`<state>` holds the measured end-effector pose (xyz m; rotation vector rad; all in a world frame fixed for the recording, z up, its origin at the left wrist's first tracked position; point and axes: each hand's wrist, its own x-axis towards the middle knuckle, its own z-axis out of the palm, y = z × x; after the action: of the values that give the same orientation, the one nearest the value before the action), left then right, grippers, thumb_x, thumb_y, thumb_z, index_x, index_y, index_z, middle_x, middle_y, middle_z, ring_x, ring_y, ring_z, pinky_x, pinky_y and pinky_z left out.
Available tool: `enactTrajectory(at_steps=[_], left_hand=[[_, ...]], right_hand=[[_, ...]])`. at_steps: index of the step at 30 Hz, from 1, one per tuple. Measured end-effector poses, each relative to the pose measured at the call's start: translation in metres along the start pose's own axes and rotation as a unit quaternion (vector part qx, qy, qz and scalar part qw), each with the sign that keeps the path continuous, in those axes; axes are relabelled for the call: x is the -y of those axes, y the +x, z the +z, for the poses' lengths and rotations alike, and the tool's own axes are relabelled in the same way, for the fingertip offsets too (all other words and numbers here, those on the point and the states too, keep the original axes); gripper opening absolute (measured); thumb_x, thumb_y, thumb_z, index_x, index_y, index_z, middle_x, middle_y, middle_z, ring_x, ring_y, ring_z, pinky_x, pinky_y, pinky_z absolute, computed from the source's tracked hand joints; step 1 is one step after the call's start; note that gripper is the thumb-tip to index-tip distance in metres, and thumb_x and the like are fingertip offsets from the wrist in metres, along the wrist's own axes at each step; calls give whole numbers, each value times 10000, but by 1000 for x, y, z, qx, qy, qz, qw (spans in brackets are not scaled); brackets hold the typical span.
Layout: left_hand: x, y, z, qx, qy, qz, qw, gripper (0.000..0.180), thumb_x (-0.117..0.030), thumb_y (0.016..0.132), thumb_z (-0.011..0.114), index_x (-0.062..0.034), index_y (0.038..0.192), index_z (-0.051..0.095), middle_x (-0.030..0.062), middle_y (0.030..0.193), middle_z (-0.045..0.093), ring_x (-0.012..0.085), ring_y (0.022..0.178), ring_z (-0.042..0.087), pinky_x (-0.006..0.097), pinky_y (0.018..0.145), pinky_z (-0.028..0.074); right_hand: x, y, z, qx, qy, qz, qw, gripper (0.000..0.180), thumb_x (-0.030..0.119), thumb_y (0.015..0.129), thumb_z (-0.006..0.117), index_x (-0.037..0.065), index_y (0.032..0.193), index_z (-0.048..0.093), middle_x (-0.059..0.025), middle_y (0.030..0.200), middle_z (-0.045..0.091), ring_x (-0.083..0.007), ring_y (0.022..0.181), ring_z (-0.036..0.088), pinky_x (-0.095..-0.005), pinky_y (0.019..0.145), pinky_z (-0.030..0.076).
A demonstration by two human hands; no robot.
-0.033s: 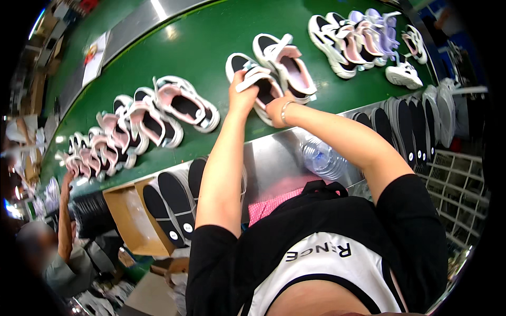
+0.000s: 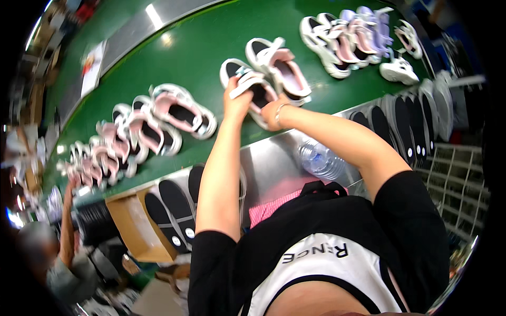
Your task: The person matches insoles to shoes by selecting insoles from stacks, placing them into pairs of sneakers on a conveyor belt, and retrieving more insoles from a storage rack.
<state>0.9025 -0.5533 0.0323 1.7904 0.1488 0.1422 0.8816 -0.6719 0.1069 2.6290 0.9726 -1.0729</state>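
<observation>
A white, black and pink sneaker (image 2: 230, 67) rests on the green bench with its toe pointing away from me. My left hand (image 2: 237, 101) is closed on its left side, near the white strap. At the heel end, my right hand (image 2: 273, 111) grips the collar, its fingers partly hidden by the shoe. Just right of it stands a matching sneaker (image 2: 291, 79), strap raised and pink lining showing; neither hand holds that one.
Similar sneakers (image 2: 182, 111) run in a row leftward, where a co-worker's hand (image 2: 72, 184) reaches in. More pink and lilac shoes (image 2: 327, 47) stand far right. Black insoles (image 2: 403, 126), a plastic bottle (image 2: 319, 158) and a cardboard box (image 2: 132, 226) line the near edge.
The whole view has shifted slightly, with the held sneaker a little lower and further left in the picture. Both hands keep their hold on it.
</observation>
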Motion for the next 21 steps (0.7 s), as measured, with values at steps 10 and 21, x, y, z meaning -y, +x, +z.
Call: enactTrajectory(at_steps=[10, 21], left_hand=[[2, -43, 21, -81, 63, 58, 993, 674, -141, 663, 635, 67, 1178, 253, 212, 1108, 389, 287, 1028, 401, 349, 907, 287], [10, -53, 41, -51, -19, -118, 992, 639, 57, 620, 421, 17, 1223, 216, 170, 1166, 361, 246, 1053, 398, 288, 904, 296]], right_hand=[[-57, -59, 20, -373, 200, -101, 900, 262, 234, 682, 507, 94, 891, 583, -133, 757, 585, -295, 728, 558, -370, 679, 430], [-378, -189, 118, -476, 251, 396, 744, 296, 158, 732, 481, -4, 979, 499, -202, 942, 535, -325, 892, 511, -368, 796, 401]])
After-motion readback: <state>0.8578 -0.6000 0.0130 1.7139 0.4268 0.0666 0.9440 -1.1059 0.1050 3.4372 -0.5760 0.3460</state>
